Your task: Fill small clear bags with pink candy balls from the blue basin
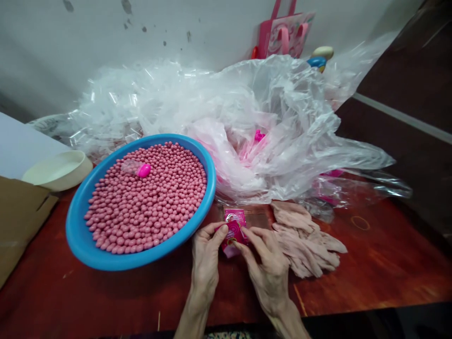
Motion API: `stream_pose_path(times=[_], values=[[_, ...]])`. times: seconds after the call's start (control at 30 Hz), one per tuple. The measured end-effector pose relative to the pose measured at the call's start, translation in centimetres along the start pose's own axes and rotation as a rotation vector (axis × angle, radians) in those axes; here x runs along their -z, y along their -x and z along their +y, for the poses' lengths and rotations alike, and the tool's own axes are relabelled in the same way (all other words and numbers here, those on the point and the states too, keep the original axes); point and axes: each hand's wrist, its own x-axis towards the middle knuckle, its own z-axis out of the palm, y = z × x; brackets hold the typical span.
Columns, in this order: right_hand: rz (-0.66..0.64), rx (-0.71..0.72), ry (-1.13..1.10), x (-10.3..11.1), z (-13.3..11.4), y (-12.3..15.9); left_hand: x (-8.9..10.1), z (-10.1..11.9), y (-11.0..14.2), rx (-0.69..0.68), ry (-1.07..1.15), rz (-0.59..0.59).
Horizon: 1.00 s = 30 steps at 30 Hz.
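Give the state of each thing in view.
Pink packet, pinched between both hands
Left hand, fingers on the packet
Right hand, fingers on the packet
Blue basin, filled with pink beads
Pink capsule, lying on the beads
Clear plastic sheeting, crumpled in a heap
Pale pink cloth, bunched on the table

Bright, even light; warped edges

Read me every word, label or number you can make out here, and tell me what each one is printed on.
Nothing is legible: the printing on the glossy pink printed packet held by the left hand and right hand is too small and blurred to read, and so is any lettering on the pink illustrated carrier bag against the white wall.
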Motion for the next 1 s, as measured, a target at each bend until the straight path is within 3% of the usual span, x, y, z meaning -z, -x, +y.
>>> stream_pose_path(times=[0.13, 0.27, 0.4, 0.67, 0.87, 1.0], values=[[-0.104, -0.358, -0.191, 0.6, -0.6, 0.0, -0.7, 0.0, 0.4, 0.077, 0.136, 0.030], [-0.165, -0.456, -0.302, 0.8, -0.7, -0.1, -1.1, -0.1, 0.7, 0.117, 0.195, 0.053], [-0.161, -0.410, -0.304, 0.8, -0.4, -0.1, -1.2, -0.4, 0.6, 0.150, 0.234, 0.047], [-0.161, -0.275, -0.207, 1.5, 0.0, -0.4, -1.0, 0.8, 0.8, 0.268, 0.216, -0.092], [-0.115, -0.125, -0.157, 1.6, -0.3, -0.5, -0.5, 0.7, 1.3, 0.249, 0.203, -0.008], [-0.135, -0.148, -0.176, 2.2, -0.5, -0.6, -0.8, 0.6, 1.4, 0.219, 0.215, 0.013]])
